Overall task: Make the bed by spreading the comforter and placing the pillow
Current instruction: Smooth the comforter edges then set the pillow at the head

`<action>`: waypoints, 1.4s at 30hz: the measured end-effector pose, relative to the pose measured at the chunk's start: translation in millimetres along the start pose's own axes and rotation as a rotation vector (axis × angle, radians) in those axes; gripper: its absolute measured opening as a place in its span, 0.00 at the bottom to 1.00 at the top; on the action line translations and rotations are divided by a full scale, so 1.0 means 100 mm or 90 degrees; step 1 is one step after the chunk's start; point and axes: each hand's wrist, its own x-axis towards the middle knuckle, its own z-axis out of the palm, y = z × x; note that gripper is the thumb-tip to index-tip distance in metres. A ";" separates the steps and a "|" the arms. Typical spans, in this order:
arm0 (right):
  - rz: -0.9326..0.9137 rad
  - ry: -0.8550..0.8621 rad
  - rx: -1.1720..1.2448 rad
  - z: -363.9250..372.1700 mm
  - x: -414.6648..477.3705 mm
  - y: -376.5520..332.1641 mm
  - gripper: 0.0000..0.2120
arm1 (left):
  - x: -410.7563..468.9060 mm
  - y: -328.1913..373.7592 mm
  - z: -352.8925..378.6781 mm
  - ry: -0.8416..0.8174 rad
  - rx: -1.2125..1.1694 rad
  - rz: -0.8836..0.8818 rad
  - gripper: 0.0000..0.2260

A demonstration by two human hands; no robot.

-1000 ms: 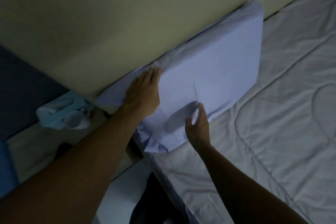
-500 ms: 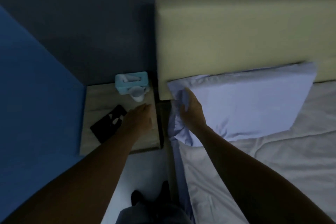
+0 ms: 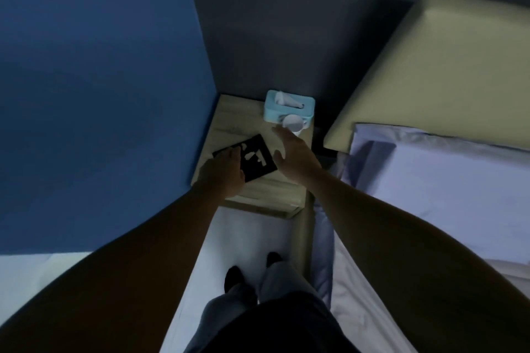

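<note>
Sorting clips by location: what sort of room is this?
Most likely a bedroom: a bed with a pillow against a padded headboard, and a bedside table holding a tissue box.

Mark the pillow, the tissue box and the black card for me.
pillow (image 3: 447, 180): head view, middle of its top face.
tissue box (image 3: 289, 108): head view, top face beside the slot.
black card (image 3: 259, 165): head view, its middle, between the two hands.
</note>
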 end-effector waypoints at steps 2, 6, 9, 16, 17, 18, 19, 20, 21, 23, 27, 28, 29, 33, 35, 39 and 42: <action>-0.011 -0.044 -0.035 0.13 0.08 -0.06 0.31 | -0.01 -0.12 0.04 -0.012 -0.010 -0.021 0.30; -0.040 -0.118 -0.109 0.38 0.29 -0.03 0.33 | 0.08 -0.29 0.15 -0.033 -0.032 -0.060 0.31; -0.043 -0.176 -0.149 0.53 0.45 0.08 0.35 | 0.21 -0.37 0.21 -0.042 -0.038 -0.089 0.30; -0.088 -0.265 -0.244 0.89 0.96 0.49 0.36 | 0.70 -0.47 0.56 -0.026 -0.079 -0.116 0.29; -0.090 -0.272 -0.252 0.96 1.02 0.55 0.36 | 0.77 -0.49 0.65 -0.027 -0.083 -0.120 0.29; -0.091 -0.277 -0.258 1.03 1.08 0.62 0.36 | 0.86 -0.51 0.74 -0.028 -0.090 -0.124 0.29; -0.092 -0.283 -0.262 1.11 1.14 0.69 0.36 | 0.94 -0.52 0.84 -0.030 -0.097 -0.126 0.29; -0.093 -0.287 -0.266 1.20 1.18 0.76 0.36 | 1.02 -0.55 0.94 -0.031 -0.103 -0.127 0.29; -0.095 -0.289 -0.270 1.28 1.23 0.83 0.37 | 1.10 -0.57 1.05 -0.029 -0.106 -0.128 0.29; -0.098 -0.305 -0.274 1.44 1.30 0.96 0.37 | 1.25 -0.65 1.26 -0.025 -0.123 -0.130 0.30; -0.118 -0.308 -0.282 1.74 1.41 1.21 0.37 | 1.51 -0.79 1.64 0.005 -0.145 -0.128 0.31; -0.123 -0.300 -0.287 1.81 1.43 1.28 0.38 | 1.58 -0.82 1.73 0.015 -0.145 -0.128 0.31; -0.127 -0.288 -0.288 1.89 1.45 1.35 0.38 | 1.64 -0.84 1.82 0.024 -0.146 -0.128 0.31; -0.138 -0.236 -0.261 2.20 1.50 1.67 0.43 | 1.86 -0.90 2.19 0.058 -0.163 -0.135 0.32; -0.150 -0.211 -0.255 2.33 1.53 1.85 0.45 | 1.95 -0.90 2.36 0.087 -0.157 -0.131 0.32; -0.188 -0.143 -0.226 2.51 1.56 2.17 0.44 | 2.11 -0.85 2.68 0.153 -0.205 -0.176 0.30; -0.208 -0.134 -0.177 2.57 1.54 2.36 0.45 | 2.17 -0.76 2.83 0.225 -0.280 -0.229 0.29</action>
